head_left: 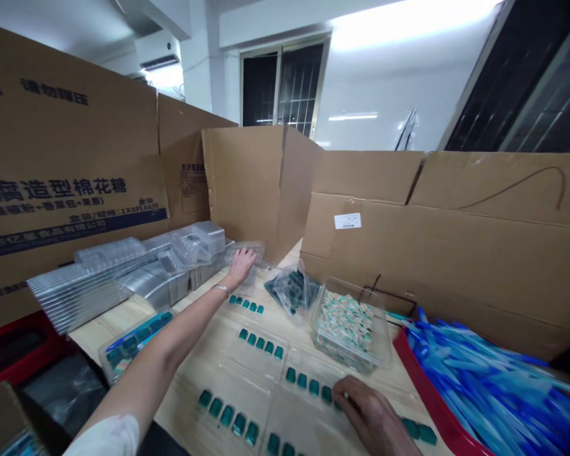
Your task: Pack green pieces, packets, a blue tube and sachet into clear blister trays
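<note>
My left hand (pixel 241 262) reaches far across the table and rests with fingers spread on a clear plastic tray (pixel 247 252) beside the stacks of clear plastic trays (pixel 123 275). My right hand (pixel 368 411) is low at the near edge, fingers curled in a pinch at a small teal piece (pixel 327 394) in a row of teal pieces. Several rows of teal pieces (pixel 261 344) lie in clear trays spread over the wooden table (pixel 99 326).
A clear tub of small sachets (pixel 349 323) and a plastic bag of teal pieces (pixel 292 288) sit mid-table. A red bin of blue wrapped sticks (pixel 484 386) stands at right. Cardboard boxes (pixel 456 253) wall the back and left. A tray of teal items (pixel 133 342) lies at left.
</note>
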The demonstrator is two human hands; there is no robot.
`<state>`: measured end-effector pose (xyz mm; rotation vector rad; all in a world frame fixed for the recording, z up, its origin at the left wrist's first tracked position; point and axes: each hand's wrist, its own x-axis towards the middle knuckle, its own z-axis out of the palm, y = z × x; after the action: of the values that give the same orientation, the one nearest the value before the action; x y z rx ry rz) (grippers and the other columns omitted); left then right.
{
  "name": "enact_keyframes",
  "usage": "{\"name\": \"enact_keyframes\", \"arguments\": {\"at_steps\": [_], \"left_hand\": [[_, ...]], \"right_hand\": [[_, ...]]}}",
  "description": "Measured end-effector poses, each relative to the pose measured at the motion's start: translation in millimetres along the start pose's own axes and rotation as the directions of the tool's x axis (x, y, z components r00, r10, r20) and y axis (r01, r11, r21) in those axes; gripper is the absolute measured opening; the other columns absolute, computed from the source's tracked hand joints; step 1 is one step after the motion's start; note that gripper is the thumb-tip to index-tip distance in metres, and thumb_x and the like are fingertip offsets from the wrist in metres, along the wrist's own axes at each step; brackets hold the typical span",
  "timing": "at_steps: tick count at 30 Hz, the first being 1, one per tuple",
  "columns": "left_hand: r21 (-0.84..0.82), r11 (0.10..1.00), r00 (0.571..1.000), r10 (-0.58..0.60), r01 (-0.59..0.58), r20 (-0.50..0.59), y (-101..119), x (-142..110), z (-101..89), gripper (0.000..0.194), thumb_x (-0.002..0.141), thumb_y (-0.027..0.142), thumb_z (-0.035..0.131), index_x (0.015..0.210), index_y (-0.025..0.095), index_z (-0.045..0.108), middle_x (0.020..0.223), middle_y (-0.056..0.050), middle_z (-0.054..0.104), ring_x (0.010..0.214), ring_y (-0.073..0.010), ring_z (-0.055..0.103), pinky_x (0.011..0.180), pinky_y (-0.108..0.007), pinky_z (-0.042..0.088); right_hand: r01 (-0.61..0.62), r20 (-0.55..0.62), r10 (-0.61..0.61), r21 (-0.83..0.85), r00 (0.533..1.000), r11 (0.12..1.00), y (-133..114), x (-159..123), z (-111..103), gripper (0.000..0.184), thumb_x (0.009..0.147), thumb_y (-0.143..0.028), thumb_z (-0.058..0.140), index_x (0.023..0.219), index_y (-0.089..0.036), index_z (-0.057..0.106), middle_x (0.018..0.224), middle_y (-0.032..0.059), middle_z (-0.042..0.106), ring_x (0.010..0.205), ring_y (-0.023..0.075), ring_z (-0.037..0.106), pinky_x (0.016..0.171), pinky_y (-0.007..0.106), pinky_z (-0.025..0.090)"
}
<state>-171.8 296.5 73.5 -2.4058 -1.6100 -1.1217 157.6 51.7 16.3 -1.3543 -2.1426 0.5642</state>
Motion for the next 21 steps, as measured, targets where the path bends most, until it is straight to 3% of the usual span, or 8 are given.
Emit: {"name": "enact_keyframes", "arguments": {"at_steps": [3,5,8,11,14,17,19,21], "left_hand": [[-0.022,0.992,0.992,0.123,-0.122,0.039,29,-28,-18.1,0.021,0.084,0.018,0.048,0.096,0.022,0.064,0.101,-0.013,0.062,0.105,-0.0265,0.048,0.1,-0.047,0.022],[-0.078,0.973,0.971,0.224,-0.219,0.076,57,-55,-27.8,0.026,0.085,0.019,0.048,0.103,0.027,0.064,0.105,-0.01,0.062,0.105,-0.024,0.051,0.103,-0.045,0.021],[-0.293,0.87,0.901,0.429,-0.397,0.055,107,-103,-37.3,0.034,0.086,0.017,0.047,0.113,0.03,0.063,0.107,-0.009,0.064,0.108,-0.024,0.053,0.105,-0.046,0.018],[-0.456,0.813,0.888,0.45,-0.361,0.099,149,-145,-41.0,0.034,0.086,0.019,0.049,0.114,0.031,0.063,0.104,-0.008,0.066,0.108,-0.024,0.055,0.107,-0.047,0.018],[-0.518,0.822,0.924,0.355,-0.238,0.139,169,-170,-41.0,0.031,0.081,0.026,0.059,0.111,0.03,0.064,0.113,-0.008,0.063,0.119,-0.0268,0.048,0.109,-0.052,0.013],[-0.62,0.783,0.998,0.053,-0.051,-0.016,171,-181,-40.1,0.062,0.062,0.034,0.078,0.12,0.026,0.057,0.131,-0.012,0.05,0.129,-0.0318,0.035,0.109,-0.052,0.018],[-0.794,0.581,0.966,-0.255,0.178,0.03,168,-182,-38.6,0.072,0.063,0.038,0.076,0.128,0.025,0.049,0.137,-0.013,0.043,0.128,-0.0319,0.039,0.102,-0.048,0.034],[-0.864,0.241,0.869,-0.356,0.441,0.344,166,-181,-35.3,0.058,0.074,0.04,0.066,0.127,0.024,0.049,0.133,-0.014,0.047,0.116,-0.0303,0.052,0.089,-0.043,0.047]], "right_hand": [[-0.036,-0.112,0.049,0.114,0.992,0.993,-7,12,-12,0.018,0.084,-0.04,0.05,0.089,-0.028,0.062,0.085,0.0084,0.065,0.074,0.0223,0.062,0.07,0.037,0.05],[-0.091,-0.198,0.159,0.312,0.967,0.946,-19,27,-19,0.035,0.078,-0.045,0.058,0.109,-0.026,0.057,0.1,0.0107,0.065,0.076,0.0219,0.063,0.071,0.038,0.052],[-0.08,-0.2,0.301,0.698,0.932,0.711,-42,50,-25,0.069,0.073,-0.048,0.064,0.133,-0.026,0.037,0.126,0.0131,0.052,0.09,0.0214,0.064,0.072,0.036,0.055],[-0.074,-0.154,0.362,0.836,0.919,0.544,-59,61,-23,0.075,0.072,-0.047,0.065,0.136,-0.025,0.031,0.118,0.0107,0.058,0.086,0.0192,0.065,0.07,0.033,0.056],[-0.065,-0.167,0.38,0.846,0.91,0.529,-60,52,-21,0.07,0.07,-0.046,0.068,0.13,-0.02,0.041,0.098,0.0073,0.065,0.072,0.0161,0.064,0.065,0.03,0.054],[-0.052,-0.161,0.361,0.856,0.918,0.514,-53,31,-26,0.064,0.07,-0.043,0.069,0.126,-0.02,0.046,0.091,0.0044,0.066,0.07,0.0144,0.063,0.068,0.03,0.054],[-0.077,-0.1,0.324,0.868,0.941,0.49,-49,16,-29,0.06,0.07,-0.041,0.07,0.123,-0.021,0.048,0.092,0.0036,0.066,0.073,0.0145,0.063,0.071,0.031,0.054],[-0.127,-0.011,0.266,0.86,0.964,0.494,-47,3,-31,0.055,0.071,-0.039,0.069,0.12,-0.022,0.051,0.094,0.0035,0.065,0.076,0.0148,0.063,0.072,0.03,0.053]]}}
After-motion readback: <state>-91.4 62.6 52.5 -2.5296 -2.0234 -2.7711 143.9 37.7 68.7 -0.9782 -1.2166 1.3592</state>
